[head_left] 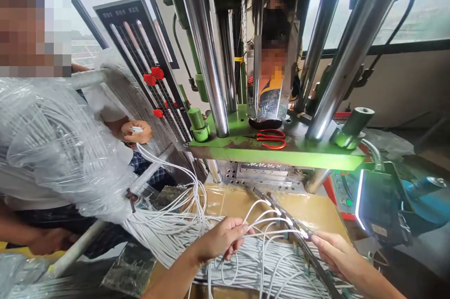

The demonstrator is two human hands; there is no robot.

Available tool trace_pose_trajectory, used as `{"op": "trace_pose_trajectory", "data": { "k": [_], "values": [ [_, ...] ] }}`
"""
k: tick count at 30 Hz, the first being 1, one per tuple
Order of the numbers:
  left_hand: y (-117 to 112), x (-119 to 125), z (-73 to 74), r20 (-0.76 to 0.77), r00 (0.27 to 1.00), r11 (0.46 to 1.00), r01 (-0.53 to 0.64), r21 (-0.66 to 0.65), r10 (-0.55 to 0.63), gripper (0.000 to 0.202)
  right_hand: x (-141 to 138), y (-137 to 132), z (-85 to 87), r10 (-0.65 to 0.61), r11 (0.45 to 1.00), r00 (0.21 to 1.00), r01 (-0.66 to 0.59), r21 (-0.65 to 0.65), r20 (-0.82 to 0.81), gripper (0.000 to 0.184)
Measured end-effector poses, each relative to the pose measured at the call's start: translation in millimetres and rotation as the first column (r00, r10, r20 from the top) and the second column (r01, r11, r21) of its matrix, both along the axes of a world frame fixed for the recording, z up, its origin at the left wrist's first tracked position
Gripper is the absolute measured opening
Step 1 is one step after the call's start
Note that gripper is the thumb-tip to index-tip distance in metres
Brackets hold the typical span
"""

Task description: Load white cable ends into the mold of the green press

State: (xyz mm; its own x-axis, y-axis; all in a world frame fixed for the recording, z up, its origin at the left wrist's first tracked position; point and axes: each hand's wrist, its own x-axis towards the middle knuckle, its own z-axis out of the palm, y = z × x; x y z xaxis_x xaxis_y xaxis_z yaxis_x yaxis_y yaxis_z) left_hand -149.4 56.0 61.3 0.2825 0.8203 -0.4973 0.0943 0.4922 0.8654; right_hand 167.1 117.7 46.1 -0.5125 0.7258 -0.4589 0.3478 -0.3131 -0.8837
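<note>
My left hand (221, 239) pinches several thin white cables (265, 224) near their ends, low in the middle of the view. The cable tips lie along a long dark metal fixture bar (281, 212) that runs diagonally toward the lower right. My right hand (333, 252) grips that bar from the right, its fingertips close to the cable ends. A thick bundle of white cables (168, 228) spreads over the brown tabletop (232, 200) under both hands.
A green press machine (267, 146) with chrome columns (207, 50) stands right behind, red scissors (271, 139) on its plate. A co-worker's hand (137, 131) holds cables at left, beside a plastic-wrapped cable bundle (52, 144). A control box (376, 200) sits at right.
</note>
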Motion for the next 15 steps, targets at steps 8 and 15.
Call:
{"op": "trace_pose_trajectory", "data": {
  "k": [8,15],
  "values": [
    [-1,12,0.7,-0.113,0.99,0.995,0.087,0.043,-0.082,0.048,7,-19,4.0,-0.079,0.989,0.995,0.086,-0.116,0.064,0.052],
    [0,16,2.1,-0.14,0.985,0.993,0.106,0.04,-0.1,0.052,10,-16,-1.8,-0.054,0.995,0.997,0.059,-0.084,0.058,0.056]
  ]
}}
